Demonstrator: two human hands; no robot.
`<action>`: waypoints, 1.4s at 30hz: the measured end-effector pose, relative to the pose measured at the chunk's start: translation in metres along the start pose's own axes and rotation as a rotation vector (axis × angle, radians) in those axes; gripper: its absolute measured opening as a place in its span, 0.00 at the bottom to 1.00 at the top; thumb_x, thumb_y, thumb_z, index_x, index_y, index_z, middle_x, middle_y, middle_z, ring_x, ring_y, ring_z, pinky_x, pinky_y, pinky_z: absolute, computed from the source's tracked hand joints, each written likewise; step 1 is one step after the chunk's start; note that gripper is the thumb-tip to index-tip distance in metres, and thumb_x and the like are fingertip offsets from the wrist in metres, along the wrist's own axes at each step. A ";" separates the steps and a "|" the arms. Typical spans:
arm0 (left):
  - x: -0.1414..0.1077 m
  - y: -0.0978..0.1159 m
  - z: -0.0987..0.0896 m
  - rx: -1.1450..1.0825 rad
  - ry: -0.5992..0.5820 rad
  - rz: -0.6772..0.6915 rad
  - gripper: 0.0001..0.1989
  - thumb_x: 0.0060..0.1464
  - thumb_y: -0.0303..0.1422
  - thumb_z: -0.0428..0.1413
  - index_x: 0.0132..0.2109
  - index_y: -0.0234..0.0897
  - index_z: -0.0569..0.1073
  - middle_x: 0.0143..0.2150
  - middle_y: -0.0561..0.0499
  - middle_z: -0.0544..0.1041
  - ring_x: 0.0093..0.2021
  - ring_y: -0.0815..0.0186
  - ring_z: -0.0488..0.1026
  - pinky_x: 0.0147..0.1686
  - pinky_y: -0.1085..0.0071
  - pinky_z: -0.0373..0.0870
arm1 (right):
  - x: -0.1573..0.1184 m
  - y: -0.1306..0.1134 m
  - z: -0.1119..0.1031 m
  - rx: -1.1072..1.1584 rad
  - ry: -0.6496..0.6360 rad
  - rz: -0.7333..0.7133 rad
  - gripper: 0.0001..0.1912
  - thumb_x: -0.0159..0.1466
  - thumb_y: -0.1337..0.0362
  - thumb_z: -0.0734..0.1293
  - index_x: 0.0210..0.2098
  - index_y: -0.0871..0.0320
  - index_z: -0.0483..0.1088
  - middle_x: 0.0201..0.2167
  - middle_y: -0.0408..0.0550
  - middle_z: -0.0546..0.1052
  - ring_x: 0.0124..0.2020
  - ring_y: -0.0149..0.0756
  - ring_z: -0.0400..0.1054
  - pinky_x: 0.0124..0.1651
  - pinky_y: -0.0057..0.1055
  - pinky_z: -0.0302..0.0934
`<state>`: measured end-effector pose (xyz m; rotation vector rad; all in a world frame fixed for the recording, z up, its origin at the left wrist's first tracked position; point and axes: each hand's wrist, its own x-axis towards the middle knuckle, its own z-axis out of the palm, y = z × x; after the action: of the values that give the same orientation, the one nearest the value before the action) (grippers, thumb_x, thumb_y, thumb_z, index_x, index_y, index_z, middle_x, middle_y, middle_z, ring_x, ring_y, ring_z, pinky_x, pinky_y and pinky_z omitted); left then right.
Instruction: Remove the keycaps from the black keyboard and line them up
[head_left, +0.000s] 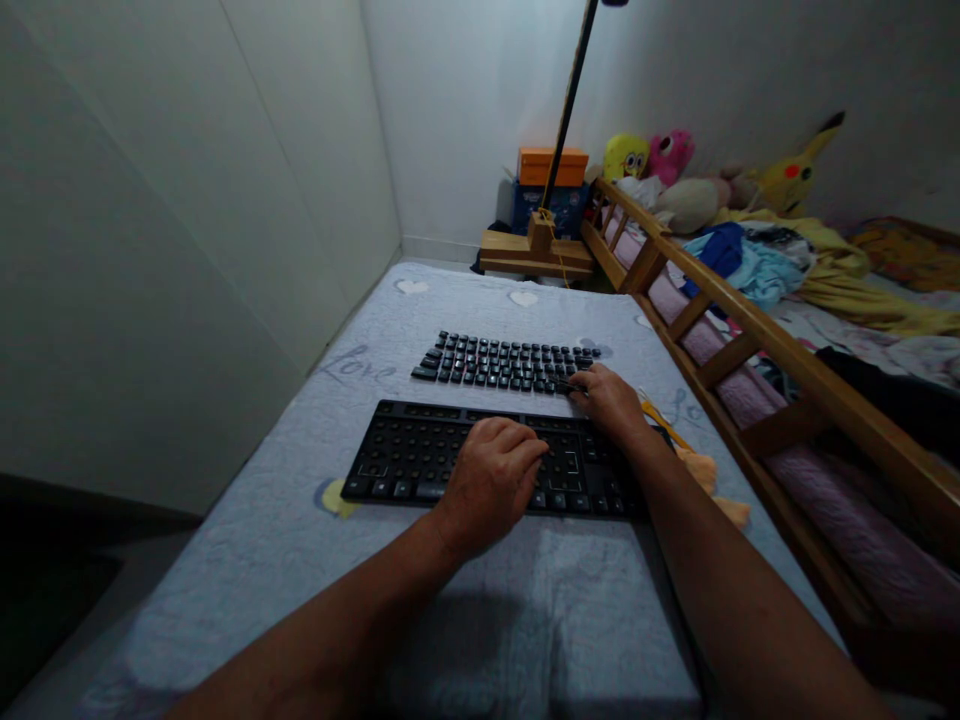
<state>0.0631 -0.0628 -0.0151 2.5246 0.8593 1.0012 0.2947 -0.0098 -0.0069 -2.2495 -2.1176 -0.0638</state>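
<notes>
A black keyboard (420,450) lies on the covered surface, most of its key positions bare of caps. Its bottom row and some keys at the right still carry caps. Behind it, loose black keycaps (495,362) are laid out in several rows. My left hand (495,470) rests over the middle of the keyboard, fingers curled and pressed together; what they hold, if anything, is hidden. At the right end of the front keycap row, my right hand (606,400) has its fingertips pinched on a keycap (576,385).
Right of the keyboard lie an orange-handled tool (664,425) and an orange cloth (701,468). A wooden bed rail (720,300) runs along the right side. A lamp stand with a wooden base (536,248) stands beyond the far edge, near an orange box (551,166).
</notes>
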 end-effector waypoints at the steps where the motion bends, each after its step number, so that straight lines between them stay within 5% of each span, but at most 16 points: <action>1: 0.000 0.000 0.000 0.000 0.002 0.000 0.09 0.58 0.26 0.53 0.45 0.36 0.75 0.42 0.47 0.77 0.45 0.59 0.70 0.50 0.58 0.66 | 0.000 0.000 0.000 0.006 0.003 -0.001 0.12 0.64 0.63 0.64 0.44 0.52 0.76 0.41 0.50 0.73 0.42 0.41 0.70 0.38 0.31 0.60; 36: 0.000 -0.001 0.000 0.007 0.017 0.004 0.08 0.59 0.26 0.52 0.44 0.36 0.75 0.41 0.47 0.77 0.44 0.60 0.70 0.49 0.58 0.65 | 0.000 0.002 0.002 0.036 0.006 -0.004 0.10 0.64 0.65 0.63 0.40 0.54 0.77 0.40 0.49 0.74 0.39 0.38 0.69 0.37 0.29 0.57; 42: -0.001 -0.002 0.000 0.000 0.028 0.010 0.08 0.59 0.26 0.52 0.44 0.36 0.75 0.42 0.48 0.77 0.45 0.60 0.70 0.49 0.58 0.65 | -0.008 0.011 -0.009 0.238 0.196 -0.005 0.12 0.65 0.62 0.61 0.37 0.58 0.76 0.38 0.52 0.75 0.40 0.39 0.69 0.44 0.31 0.60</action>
<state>0.0621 -0.0619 -0.0160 2.5228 0.8553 1.0414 0.3047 -0.0191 0.0020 -2.0147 -1.9195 -0.0288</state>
